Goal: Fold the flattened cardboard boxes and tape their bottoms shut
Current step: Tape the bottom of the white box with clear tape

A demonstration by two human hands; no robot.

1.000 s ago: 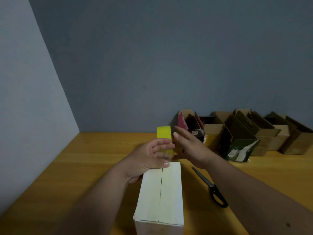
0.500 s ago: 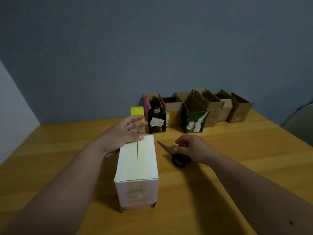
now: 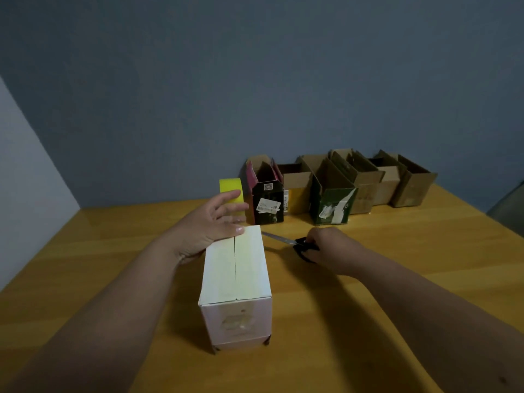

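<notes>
Wooden tabletop (image 3: 397,279) against a blue-grey wall, with a white box (image 3: 236,282) standing at centre, its bottom flaps turned up and meeting along an untaped middle seam. Left hand (image 3: 211,225) rests on the box's far end and holds up a yellow tape strip (image 3: 231,191); right hand (image 3: 330,248) grips the black handles of the scissors (image 3: 295,245) lying just right of the box. Judged light, hollow and easily dented, the box is best steadied by its side walls, while the limp tape should be held taut.
</notes>
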